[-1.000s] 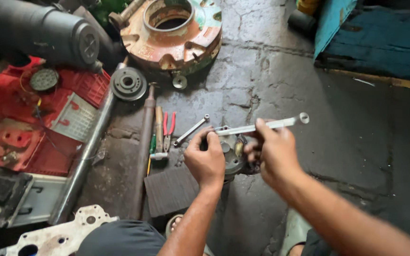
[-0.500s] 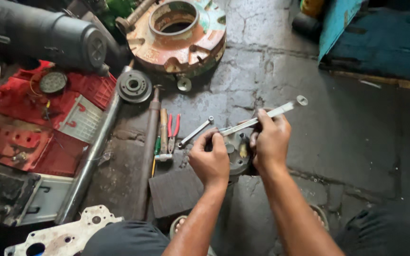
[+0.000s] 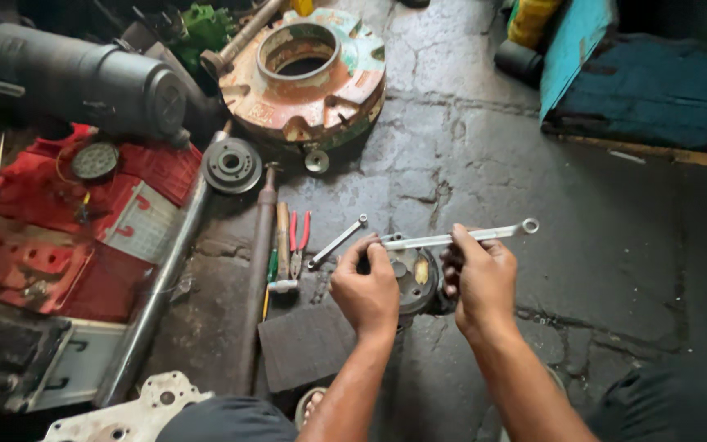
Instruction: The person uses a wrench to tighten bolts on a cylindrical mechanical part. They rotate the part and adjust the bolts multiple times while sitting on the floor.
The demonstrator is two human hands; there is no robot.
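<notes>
My left hand (image 3: 364,289) grips the left side of a round dark metal machine part (image 3: 416,281) that rests on the concrete floor. My right hand (image 3: 479,278) holds a long silver ring wrench (image 3: 460,236), which lies across the top of the part with its ring end pointing right. The right hand's fingers also touch the part's right side. The wrench's left end sits over the part, partly hidden by my fingers.
A smaller wrench (image 3: 336,242), red-handled pliers (image 3: 299,241) and a hammer (image 3: 282,250) lie left of the part. A dark flat block (image 3: 304,345) lies below them. A long steel rod (image 3: 155,295), a pulley (image 3: 231,164), a rusty wheel hub (image 3: 304,69) and red panels (image 3: 59,221) fill the left.
Both hands stay on the part and wrench. The wrench has levelled out a little and the camera has tilted slightly, shifting the scene.
</notes>
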